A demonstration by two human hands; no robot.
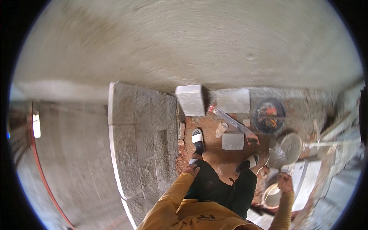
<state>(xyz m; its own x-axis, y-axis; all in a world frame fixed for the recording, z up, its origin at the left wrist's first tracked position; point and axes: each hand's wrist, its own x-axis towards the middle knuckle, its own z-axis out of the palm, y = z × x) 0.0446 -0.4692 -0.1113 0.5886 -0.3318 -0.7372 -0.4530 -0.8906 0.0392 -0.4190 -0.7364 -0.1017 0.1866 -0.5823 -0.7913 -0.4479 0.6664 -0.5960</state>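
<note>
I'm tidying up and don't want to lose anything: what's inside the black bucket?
Inside the black bucket are a red piece and an orange one, too blurred to identify. Whatever lies directly beneath them is covered.

Rough matt block wall [128, 153], smooth matt loose block [232, 142], matt cloth trousers [211, 180], plastic-looking bucket [272, 200]

Whether the right hand [285, 182] grips anything is too blurred to tell.
</note>
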